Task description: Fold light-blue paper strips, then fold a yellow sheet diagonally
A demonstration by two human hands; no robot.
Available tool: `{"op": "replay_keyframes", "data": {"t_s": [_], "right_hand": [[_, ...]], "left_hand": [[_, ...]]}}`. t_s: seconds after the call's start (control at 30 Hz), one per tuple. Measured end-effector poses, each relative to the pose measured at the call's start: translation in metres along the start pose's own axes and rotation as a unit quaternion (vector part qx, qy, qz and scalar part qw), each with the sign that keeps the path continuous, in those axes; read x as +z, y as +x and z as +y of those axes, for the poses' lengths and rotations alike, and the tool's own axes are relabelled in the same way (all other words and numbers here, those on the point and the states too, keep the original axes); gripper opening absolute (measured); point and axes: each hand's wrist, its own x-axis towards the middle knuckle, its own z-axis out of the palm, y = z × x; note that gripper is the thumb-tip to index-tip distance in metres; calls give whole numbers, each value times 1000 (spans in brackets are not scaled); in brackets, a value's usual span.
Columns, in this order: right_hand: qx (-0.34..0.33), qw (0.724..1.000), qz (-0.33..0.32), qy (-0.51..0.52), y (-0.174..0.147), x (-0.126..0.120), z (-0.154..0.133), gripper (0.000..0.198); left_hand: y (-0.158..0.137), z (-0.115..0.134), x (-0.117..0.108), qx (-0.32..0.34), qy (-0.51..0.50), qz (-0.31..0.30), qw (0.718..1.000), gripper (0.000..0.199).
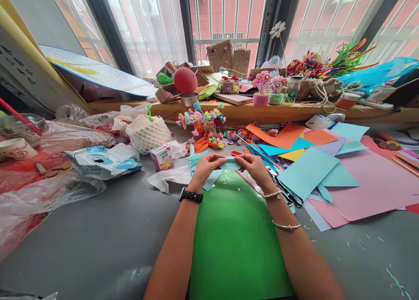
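Between my two hands is a small strip of light blue paper (230,163), held out level above the far end of a green mat (238,234). My left hand (208,168) pinches its left end between thumb and fingers. At the other end, my right hand (254,167) grips the paper the same way. Beside the left hand lie more light blue paper strips (197,159) and a crumpled white tissue (170,177). Scissors (296,198) lie partly hidden by my right forearm, close to the coloured paper.
Light blue sheets (309,171) and a large pink sheet (376,182) spread to the right. A wet wipes pack (103,161), a small pink box (161,157) and a net-wrapped coconut (149,133) stand left. Behind are yarn flowers (203,116) and a wooden ledge (235,115) bearing crafts.
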Motion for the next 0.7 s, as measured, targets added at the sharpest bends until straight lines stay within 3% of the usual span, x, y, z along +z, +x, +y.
{"op": "replay_keyframes", "data": {"t_s": [0.4, 0.57, 0.7], "right_hand": [[-11, 999, 14, -39, 1, 3, 2, 29], [-39, 997, -7, -70, 0, 3, 1, 27], [-40, 996, -14, -76, 0, 4, 1, 26]], "left_hand": [[0, -2, 2, 10, 25, -10, 1000, 26], [1, -7, 2, 47, 68, -46, 996, 30], [3, -11, 2, 66, 87, -40, 993, 30]]}}
